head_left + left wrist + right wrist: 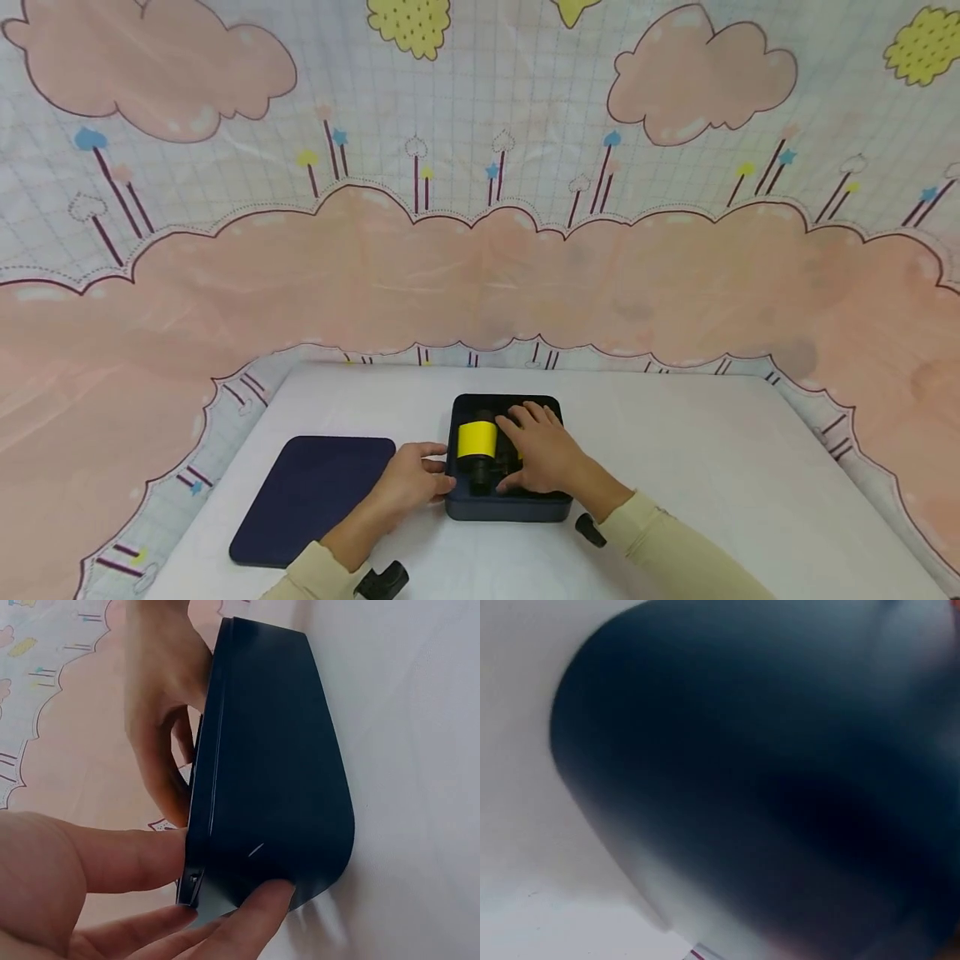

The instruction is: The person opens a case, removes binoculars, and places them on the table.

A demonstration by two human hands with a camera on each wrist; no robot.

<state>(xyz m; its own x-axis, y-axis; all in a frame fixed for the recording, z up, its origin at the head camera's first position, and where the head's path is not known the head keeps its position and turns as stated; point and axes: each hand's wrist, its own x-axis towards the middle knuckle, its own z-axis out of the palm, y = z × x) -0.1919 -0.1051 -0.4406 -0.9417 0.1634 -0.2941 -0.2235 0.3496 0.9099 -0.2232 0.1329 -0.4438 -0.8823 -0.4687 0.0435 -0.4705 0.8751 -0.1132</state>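
a dark blue box [507, 505] sat open on the white table [697, 467], near its front edge. the left hand [408, 482] gripped the box's left front corner, thumb along the rim and fingers [251, 911] curled round the side. the right hand [542, 450] lay inside the box with relaxed fingers, resting on the dark parts beside a yellow roll [477, 439]. the lid [311, 497] lay flat just left of the left hand.

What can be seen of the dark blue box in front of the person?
The dark blue box is a shallow open tray with rounded corners, seemingly matte plastic, lying flat on the white table. It holds a yellow-banded black cylinder. The left hand holds its left wall; the right hand rests over its contents.
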